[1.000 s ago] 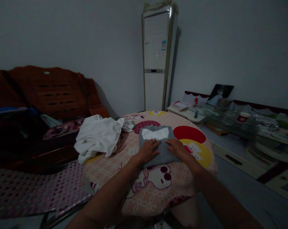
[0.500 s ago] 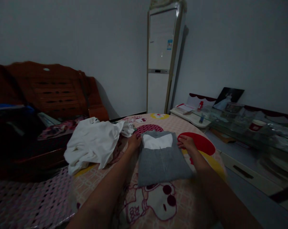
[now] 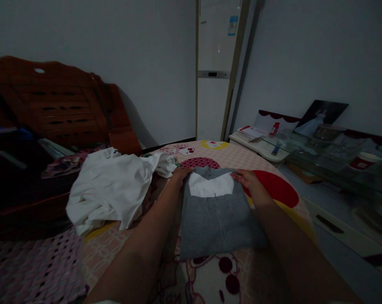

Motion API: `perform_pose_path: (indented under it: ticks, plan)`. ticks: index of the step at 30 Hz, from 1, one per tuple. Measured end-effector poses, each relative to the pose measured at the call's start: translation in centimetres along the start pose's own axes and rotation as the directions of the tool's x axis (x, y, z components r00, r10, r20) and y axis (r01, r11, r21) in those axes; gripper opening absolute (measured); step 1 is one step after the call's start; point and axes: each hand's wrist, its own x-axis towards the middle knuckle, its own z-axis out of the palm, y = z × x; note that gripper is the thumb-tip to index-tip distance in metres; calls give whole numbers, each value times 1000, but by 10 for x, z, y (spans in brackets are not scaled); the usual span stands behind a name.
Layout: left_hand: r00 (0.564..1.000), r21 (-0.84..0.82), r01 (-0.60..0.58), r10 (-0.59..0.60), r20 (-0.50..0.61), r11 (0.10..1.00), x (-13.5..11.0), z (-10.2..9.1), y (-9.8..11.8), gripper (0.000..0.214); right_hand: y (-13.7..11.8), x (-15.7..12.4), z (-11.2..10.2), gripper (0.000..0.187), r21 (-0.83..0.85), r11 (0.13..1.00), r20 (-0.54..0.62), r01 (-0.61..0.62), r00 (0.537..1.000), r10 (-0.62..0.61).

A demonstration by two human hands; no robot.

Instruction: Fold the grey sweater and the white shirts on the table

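A grey folded garment with a white panel near its far end lies on the round table, its far edge slightly ruffled. My left hand is at its far left corner, fingers closed on the edge and partly hidden by the cloth. At the far right corner, my right hand pinches the edge between thumb and fingers. To the left of my left hand rests a crumpled white garment, touched by neither hand.
A pink patterned tablecloth covers the table. Left stand a wooden bench and a pink woven seat. On the right, a glass-topped stand carries a paper cup and a photo. A tall air conditioner stands behind.
My right hand has moved inward from beside the garment onto its far right corner, and my left hand has closed at the far left corner. The view has tilted down a little.
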Motion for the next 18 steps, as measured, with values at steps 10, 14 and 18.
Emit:
perform_pose_path:
  ticks: [10, 14, 18]
  plan:
    - [960, -347, -63, 152, 236, 936, -71, -36, 61, 48, -38, -72, -16, 13, 144, 976, 142, 162, 973, -182]
    - [861, -292, -129, 253, 440, 948, -116, -61, 70, 58, -34, -116, -45, 21, 56, 974, 239, 218, 945, -225]
    - [759, -128, -122, 175, 628, 984, -151, -72, 55, 51, -12, -143, -74, 30, -98, 979, 372, 177, 919, -129]
